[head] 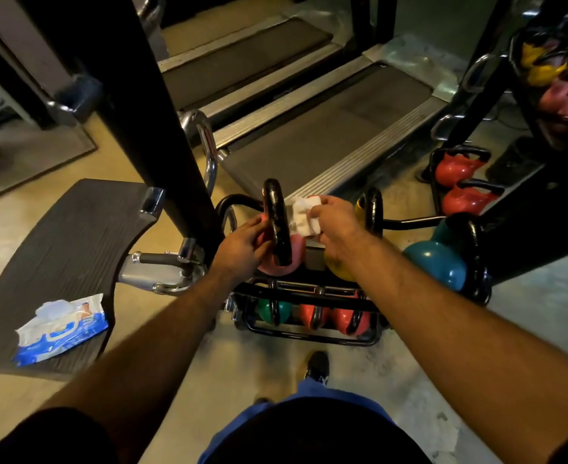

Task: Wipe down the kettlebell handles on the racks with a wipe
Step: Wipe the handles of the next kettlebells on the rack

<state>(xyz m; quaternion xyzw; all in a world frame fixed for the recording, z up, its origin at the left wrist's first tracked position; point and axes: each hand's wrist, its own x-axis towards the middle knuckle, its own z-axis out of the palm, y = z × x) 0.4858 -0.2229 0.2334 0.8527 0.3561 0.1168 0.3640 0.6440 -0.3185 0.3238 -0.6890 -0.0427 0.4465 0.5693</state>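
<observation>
Two treadmills (316, 135) lie side by side across the top of the view, belts running away from the viewer. A black upright post (135, 105) stands left of centre. A dark curved platform (61, 256) sits low on the left.

A low black rack (309, 293) stands just ahead of the person's shoe (317, 365). Its upper tier carries a pink kettlebell (287, 254), a yellow kettlebell (337, 266) beside it and a teal kettlebell (434, 259) at the right end. Its lower tier holds one green and several red kettlebells (312, 314). A second rack (496, 182) at far right holds more red, pink and yellow ones, partly blurred.

The pink kettlebell's black handle (277, 222) stands upright, edge-on to the camera, its surface showing wet-looking streaks.

Left hand (242, 246): fingers curled around the left side of that handle low down, near where it joins the pink body.

Right hand (337, 226): fingers pinching a bunched white wipe (304, 216), which is held just beside the right side of the handle; cannot tell whether it touches.

A blue and white pack of wipes (63, 328) lies flat on the near edge of the dark platform, its top flap open and a sheet sticking out.
</observation>
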